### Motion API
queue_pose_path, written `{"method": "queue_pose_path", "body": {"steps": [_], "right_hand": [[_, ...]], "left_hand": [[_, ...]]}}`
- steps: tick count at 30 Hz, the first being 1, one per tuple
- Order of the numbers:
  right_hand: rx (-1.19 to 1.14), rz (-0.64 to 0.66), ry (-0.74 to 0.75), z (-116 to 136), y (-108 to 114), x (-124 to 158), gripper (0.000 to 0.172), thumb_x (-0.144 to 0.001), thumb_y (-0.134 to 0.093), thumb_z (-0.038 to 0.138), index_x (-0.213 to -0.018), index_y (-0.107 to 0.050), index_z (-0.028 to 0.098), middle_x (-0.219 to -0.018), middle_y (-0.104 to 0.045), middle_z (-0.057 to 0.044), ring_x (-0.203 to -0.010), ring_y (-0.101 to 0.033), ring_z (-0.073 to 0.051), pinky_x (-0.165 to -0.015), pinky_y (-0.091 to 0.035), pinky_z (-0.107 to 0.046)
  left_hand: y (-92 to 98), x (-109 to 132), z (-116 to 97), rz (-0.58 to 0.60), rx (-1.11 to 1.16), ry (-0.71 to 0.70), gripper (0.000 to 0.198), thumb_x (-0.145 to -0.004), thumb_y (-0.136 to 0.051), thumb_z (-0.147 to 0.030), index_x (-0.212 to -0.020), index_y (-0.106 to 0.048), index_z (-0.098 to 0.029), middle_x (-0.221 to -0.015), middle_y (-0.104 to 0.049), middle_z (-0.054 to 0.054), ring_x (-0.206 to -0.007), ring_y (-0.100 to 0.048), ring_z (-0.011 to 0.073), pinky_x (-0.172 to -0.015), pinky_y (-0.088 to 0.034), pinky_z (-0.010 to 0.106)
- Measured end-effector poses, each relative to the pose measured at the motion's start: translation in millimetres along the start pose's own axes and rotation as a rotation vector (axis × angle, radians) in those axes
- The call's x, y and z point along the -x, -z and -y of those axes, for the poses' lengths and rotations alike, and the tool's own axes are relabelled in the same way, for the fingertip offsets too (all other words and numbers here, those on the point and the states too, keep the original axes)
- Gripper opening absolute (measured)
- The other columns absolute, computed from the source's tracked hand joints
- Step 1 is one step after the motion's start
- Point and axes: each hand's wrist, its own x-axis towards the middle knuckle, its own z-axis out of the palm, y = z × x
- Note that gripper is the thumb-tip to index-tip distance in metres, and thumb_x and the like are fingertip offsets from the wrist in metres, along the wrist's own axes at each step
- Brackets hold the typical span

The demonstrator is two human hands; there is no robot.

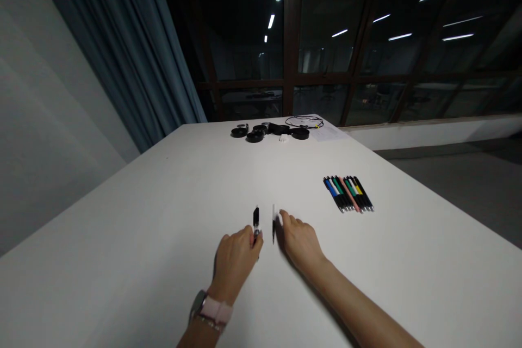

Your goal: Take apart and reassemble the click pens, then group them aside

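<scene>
Slightly left of centre, my left hand (237, 253) pinches a slim pen (256, 217) between thumb and fingers. The pen's black end points away from me, and a clear section shows close to the fingertips. Part of its lower end is hidden by the hand. Beside it, a thin pen refill (273, 224), pale at the far end and dark at the near end, lies lengthwise on the table. Just to the right of the refill is my right hand (300, 239), its index finger reaching forward with a small gap to the refill. I see nothing held in it.
To the right on the white table (183, 185) lies a row of several pens (348, 194) with coloured barrels. Black round items (255, 136) and a coiled black cable (304, 122) sit at the far edge, near papers (328, 133).
</scene>
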Motion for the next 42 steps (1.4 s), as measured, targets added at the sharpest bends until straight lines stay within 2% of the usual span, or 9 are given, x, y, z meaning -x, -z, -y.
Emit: {"method": "queue_pose_path", "body": {"steps": [6, 9, 14, 21, 25, 28, 30, 39, 42], "right_hand": [[-0.035, -0.050, -0.031, 0.9, -1.9, -0.4, 0.029, -0.100, -0.040, 0.029, -0.121, -0.051, 0.012, -0.093, -0.071, -0.012, -0.082, -0.069, -0.025, -0.064, -0.049, -0.031], [0.012, -0.014, -0.019, 1.7, -0.7, -0.6, 0.026, -0.098, -0.041, 0.017, -0.121, -0.052, 0.012, -0.094, -0.071, -0.012, -0.083, -0.069, -0.024, -0.063, -0.049, -0.029], [-0.007, 0.025, -0.011, -2.7, 2.8, -1.2, 0.036, -0.089, -0.039, 0.000, -0.121, -0.053, 0.012, -0.096, -0.071, -0.012, -0.084, -0.070, -0.024, -0.065, -0.049, -0.029], [-0.471, -0.202, -0.002, -9.4, -5.5, 0.8, 0.039, -0.093, -0.035, 0.010, -0.131, -0.045, 0.012, -0.110, -0.070, -0.014, -0.098, -0.067, -0.022, -0.081, -0.049, -0.030], [-0.633, -0.179, -0.073, -7.3, -12.0, 1.6, 0.034, -0.097, -0.030, 0.017, -0.126, -0.047, 0.016, -0.096, -0.072, -0.009, -0.085, -0.069, -0.021, -0.074, -0.048, -0.029], [-0.681, -0.146, -0.116, -6.1, -15.1, 1.0, 0.032, -0.100, -0.027, 0.026, -0.121, -0.050, 0.018, -0.087, -0.072, -0.007, -0.077, -0.069, -0.021, -0.071, -0.048, -0.029], [-0.692, -0.151, -0.101, -6.0, -16.8, 0.6, 0.031, -0.101, -0.027, 0.028, -0.119, -0.051, 0.018, -0.093, -0.072, -0.008, -0.082, -0.069, -0.022, -0.074, -0.049, -0.030], [-0.810, -0.239, -0.050, -10.6, -23.4, -4.1, 0.030, -0.097, -0.031, 0.018, -0.123, -0.046, 0.016, -0.117, -0.066, -0.013, -0.105, -0.064, -0.018, -0.091, -0.048, -0.030], [-0.755, -0.228, -0.036, -10.6, -20.6, -3.7, 0.032, -0.094, -0.032, 0.012, -0.122, -0.048, 0.015, -0.113, -0.067, -0.012, -0.104, -0.064, -0.019, -0.090, -0.048, -0.031]], "left_hand": [[0.0, -0.7, -1.7, -0.006, -0.041, -0.018, 0.041, -0.096, -0.040, -0.046, -0.073, -0.061, -0.020, -0.067, -0.071, 0.005, -0.067, -0.068, 0.0241, -0.066, -0.033, 0.035], [1.7, -0.2, -2.3, 0.018, -0.042, -0.010, 0.038, -0.097, -0.040, -0.040, -0.074, -0.062, -0.020, -0.068, -0.072, 0.004, -0.066, -0.068, 0.0228, -0.065, -0.032, 0.034], [1.1, 1.0, -1.0, 0.005, -0.012, -0.015, 0.039, -0.098, -0.037, -0.035, -0.072, -0.062, -0.020, -0.068, -0.071, 0.003, -0.067, -0.067, 0.0221, -0.067, -0.032, 0.034], [0.0, 0.5, -0.1, -0.010, 0.007, -0.011, 0.041, -0.098, -0.034, -0.035, -0.071, -0.062, -0.021, -0.066, -0.071, 0.003, -0.066, -0.066, 0.0215, -0.068, -0.032, 0.035], [1.3, 1.4, 1.3, -0.024, 0.032, -0.004, 0.041, -0.098, -0.034, -0.036, -0.070, -0.060, -0.021, -0.065, -0.070, 0.001, -0.064, -0.065, 0.0203, -0.068, -0.032, 0.034], [2.4, 1.1, 2.3, -0.046, 0.049, -0.001, 0.041, -0.098, -0.034, -0.037, -0.069, -0.059, -0.022, -0.063, -0.069, 0.001, -0.061, -0.064, 0.0193, -0.066, -0.032, 0.033], [2.8, 0.6, 2.7, -0.065, 0.061, -0.001, 0.041, -0.098, -0.034, -0.038, -0.069, -0.058, -0.023, -0.063, -0.068, 0.000, -0.060, -0.063, 0.0192, -0.066, -0.032, 0.032], [6.8, 0.4, 3.2, -0.074, 0.124, 0.027, 0.039, -0.097, -0.035, -0.040, -0.066, -0.052, -0.023, -0.058, -0.063, -0.001, -0.057, -0.059, 0.0180, -0.065, -0.030, 0.030], [8.6, 0.4, 4.3, -0.064, 0.217, 0.069, 0.037, -0.095, -0.037, -0.039, -0.064, -0.049, -0.023, -0.055, -0.058, -0.002, -0.054, -0.054, 0.0167, -0.060, -0.027, 0.029]]}}
